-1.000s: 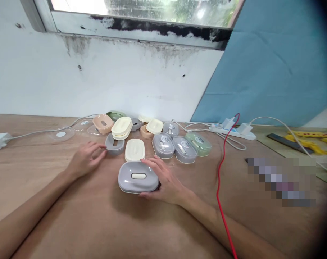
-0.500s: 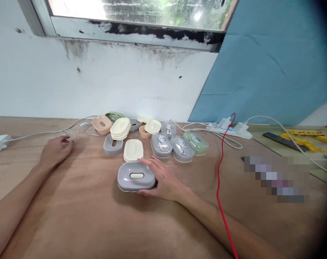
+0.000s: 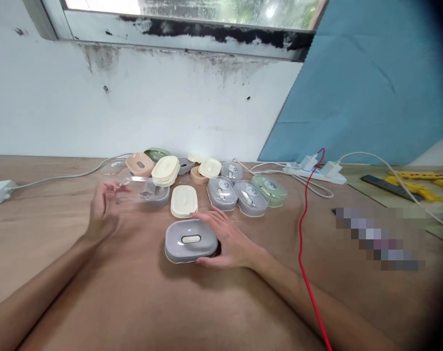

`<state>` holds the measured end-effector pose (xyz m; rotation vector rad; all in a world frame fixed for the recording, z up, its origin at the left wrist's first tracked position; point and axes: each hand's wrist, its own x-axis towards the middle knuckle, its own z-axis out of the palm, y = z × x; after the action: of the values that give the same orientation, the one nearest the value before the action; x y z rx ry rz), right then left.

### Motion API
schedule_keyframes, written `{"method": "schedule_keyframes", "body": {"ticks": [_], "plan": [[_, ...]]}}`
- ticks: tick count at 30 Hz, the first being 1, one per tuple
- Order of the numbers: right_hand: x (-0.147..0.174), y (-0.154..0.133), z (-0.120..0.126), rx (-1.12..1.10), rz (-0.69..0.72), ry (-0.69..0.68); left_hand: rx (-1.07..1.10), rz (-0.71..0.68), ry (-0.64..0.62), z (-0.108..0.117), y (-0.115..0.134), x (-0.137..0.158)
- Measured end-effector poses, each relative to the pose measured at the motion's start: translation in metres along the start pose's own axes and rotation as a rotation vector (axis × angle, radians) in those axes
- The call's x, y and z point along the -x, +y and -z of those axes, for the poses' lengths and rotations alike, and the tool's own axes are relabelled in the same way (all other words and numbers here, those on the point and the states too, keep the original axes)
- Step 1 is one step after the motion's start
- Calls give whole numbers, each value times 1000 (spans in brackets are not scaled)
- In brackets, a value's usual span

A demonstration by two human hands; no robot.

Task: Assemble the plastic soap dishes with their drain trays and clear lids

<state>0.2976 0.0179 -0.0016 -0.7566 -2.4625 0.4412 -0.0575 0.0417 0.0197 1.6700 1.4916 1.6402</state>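
My right hand (image 3: 231, 240) grips the right end of a grey oval soap box (image 3: 181, 249) with a cream slot in its top, resting on the table. My left hand (image 3: 105, 209) is raised a little over the table and pinches a clear plastic lid (image 3: 135, 189), blurred by motion. Partly behind that lid lies a grey soap box tray (image 3: 163, 196) with a slot. A cream oval piece (image 3: 184, 201) lies just beyond the box in my right hand. A stack of cream pieces (image 3: 165, 168) and a peach tray (image 3: 140, 165) sit farther back.
Several lidded boxes, grey (image 3: 222, 192) and green (image 3: 269, 190), stand right of centre. A white power strip (image 3: 314, 174) with cables lies behind them. A red cable (image 3: 304, 263) runs toward me on the right. Yellow items (image 3: 418, 187) lie at far right.
My left hand has moved right, bringing the clear lid from the table's left side toward the middle. My right hand stays on the grey soap box. The view has shifted slightly.
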Motion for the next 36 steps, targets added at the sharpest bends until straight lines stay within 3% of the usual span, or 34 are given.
{"method": "schedule_keyframes", "body": {"ticks": [6, 10, 13, 17, 22, 26, 29, 32, 36], "plan": [[-2, -3, -7, 173, 64, 237, 419, 240, -291, -40, 18, 38], [-3, -7, -14, 219, 170, 389, 664, 465, -360, -49, 24, 54], [-2, -9, -17, 265, 152, 451, 687, 484, -422, -50, 26, 58], [-1, -10, -14, 249, 128, 491, 547, 378, -478, -46, 28, 55], [4, 1, -8, -27, 51, 418, 307, 160, -436, -38, 22, 53], [7, 14, -3, -111, -58, 270, 284, 73, -681, -37, 16, 55], [7, 19, 1, -108, -77, 159, 125, -105, -799, -39, 17, 59], [5, 18, 7, -77, -61, 96, 46, -246, -773, -42, 18, 64], [1, 10, 14, -7, -100, 45, 32, -295, -746, -43, 17, 68]]}}
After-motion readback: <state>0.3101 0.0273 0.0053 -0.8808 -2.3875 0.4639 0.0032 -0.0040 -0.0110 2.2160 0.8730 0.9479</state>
